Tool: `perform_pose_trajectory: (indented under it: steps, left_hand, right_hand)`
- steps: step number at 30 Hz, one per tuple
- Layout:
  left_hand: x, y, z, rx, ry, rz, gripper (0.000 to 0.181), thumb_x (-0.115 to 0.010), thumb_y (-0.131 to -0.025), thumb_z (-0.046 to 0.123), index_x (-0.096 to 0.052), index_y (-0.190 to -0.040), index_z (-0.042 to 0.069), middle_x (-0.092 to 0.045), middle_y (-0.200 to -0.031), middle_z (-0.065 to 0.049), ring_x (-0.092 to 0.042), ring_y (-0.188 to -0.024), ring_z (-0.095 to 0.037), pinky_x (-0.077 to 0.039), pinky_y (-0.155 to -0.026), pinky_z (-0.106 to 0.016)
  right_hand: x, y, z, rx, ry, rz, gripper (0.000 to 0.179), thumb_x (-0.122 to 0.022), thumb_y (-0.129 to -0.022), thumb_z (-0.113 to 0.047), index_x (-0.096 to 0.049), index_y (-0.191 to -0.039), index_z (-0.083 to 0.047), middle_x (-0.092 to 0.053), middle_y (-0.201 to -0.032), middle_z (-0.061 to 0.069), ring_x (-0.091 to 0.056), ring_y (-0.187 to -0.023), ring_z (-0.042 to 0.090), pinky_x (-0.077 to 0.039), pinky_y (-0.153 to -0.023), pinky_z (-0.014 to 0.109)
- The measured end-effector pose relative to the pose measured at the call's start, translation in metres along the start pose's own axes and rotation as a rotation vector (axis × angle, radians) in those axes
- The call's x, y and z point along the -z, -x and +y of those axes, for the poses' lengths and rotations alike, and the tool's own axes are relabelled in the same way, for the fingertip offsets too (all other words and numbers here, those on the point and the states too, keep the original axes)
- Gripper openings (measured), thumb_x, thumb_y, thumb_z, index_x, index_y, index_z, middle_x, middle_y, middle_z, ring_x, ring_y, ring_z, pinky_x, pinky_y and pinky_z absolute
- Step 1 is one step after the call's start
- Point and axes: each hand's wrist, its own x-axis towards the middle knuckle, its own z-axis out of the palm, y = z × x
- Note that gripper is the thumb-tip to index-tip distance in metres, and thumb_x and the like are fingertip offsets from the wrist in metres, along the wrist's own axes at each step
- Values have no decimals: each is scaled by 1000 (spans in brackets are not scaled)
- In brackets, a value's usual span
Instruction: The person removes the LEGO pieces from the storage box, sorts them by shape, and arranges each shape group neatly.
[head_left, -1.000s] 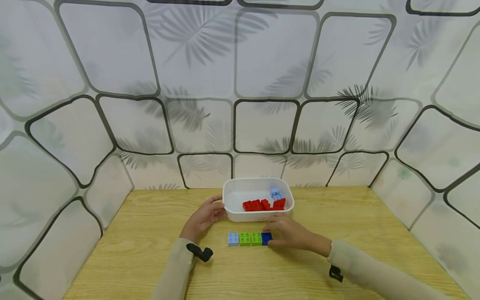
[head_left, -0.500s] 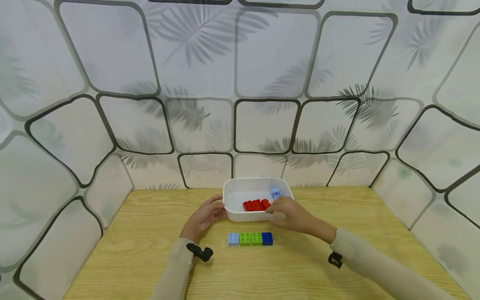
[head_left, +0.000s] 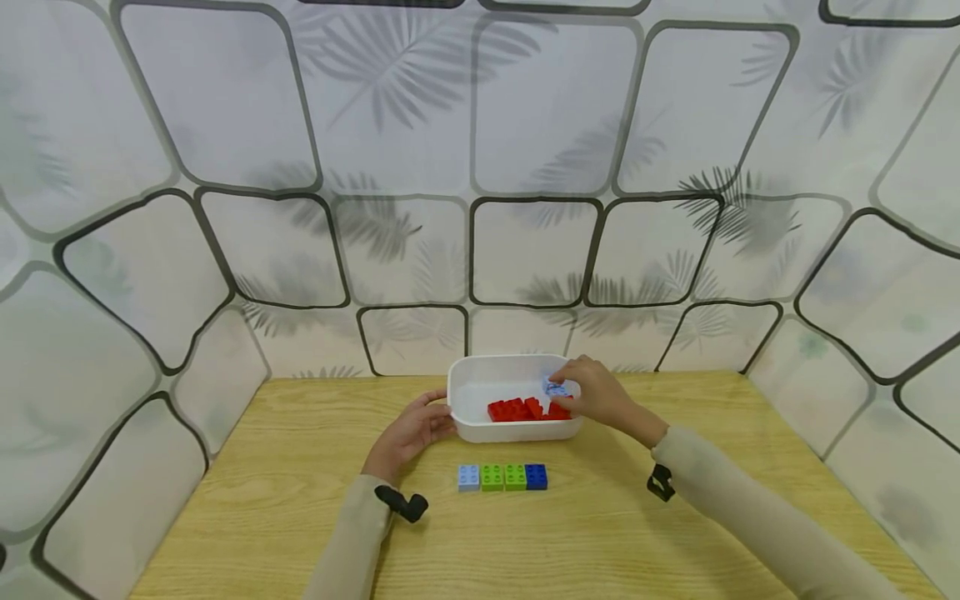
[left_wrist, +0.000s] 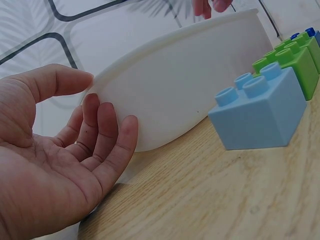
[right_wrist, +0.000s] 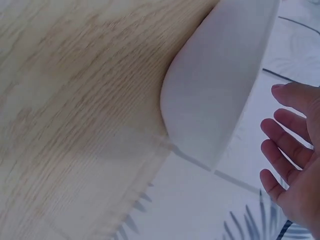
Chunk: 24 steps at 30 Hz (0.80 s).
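Observation:
In the head view my left hand [head_left: 411,435] rests against the left end of a white plastic bin [head_left: 465,432]. The left wrist view shows relaxed fingers touching the bin's wall, the thumb tip by its rim. My right hand [head_left: 596,400] is over the bin's right end, fingers spread and nothing visibly held. Light blue toy bricks [head_left: 555,387] lie in the bin just beside those fingertips, partly hidden. Red toy bricks [head_left: 510,410] lie along the bin's near side. In front stands a row: a light blue brick [head_left: 468,477], two green bricks [head_left: 503,477] and a dark blue brick [head_left: 536,477].
The bin and the row stand on a wood-grain table [head_left: 480,542]. A patterned curtain [head_left: 525,250] rises behind the table and along both sides. The row lies a short gap in front of the bin.
My right hand has let go of the dark blue brick at the row's right end and moved up and away, over the bin's right end. My left hand has stayed put.

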Motion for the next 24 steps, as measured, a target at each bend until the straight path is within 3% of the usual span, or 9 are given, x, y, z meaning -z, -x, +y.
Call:
perform_pose_trajectory:
  steps: [13,24]
  left_hand:
    - [-1,0,-1,-4,2,-9,55,-55,-102,7,-32,-151,-2,-69,-111,-5,-68,-94,-11,-57,-88,-29]
    - [-1,-1,0,-11,19,-15,51,-52,-102,4,-32,-150,-3,-71,-102,-2,-69,-89,-9,-58,-85,-29]
  right_hand:
    - [-15,-9,16,-107,103,-53,27,-86,-80,-13,-77,-101,2,-76,-94,15,-65,-84,33,-54,-76,47]
    - [-23,-17,30,-194,207,-171,21,-83,-81,-7,-78,-101,-2,-77,-98,11,-62,-86,28,-53,-78,45]
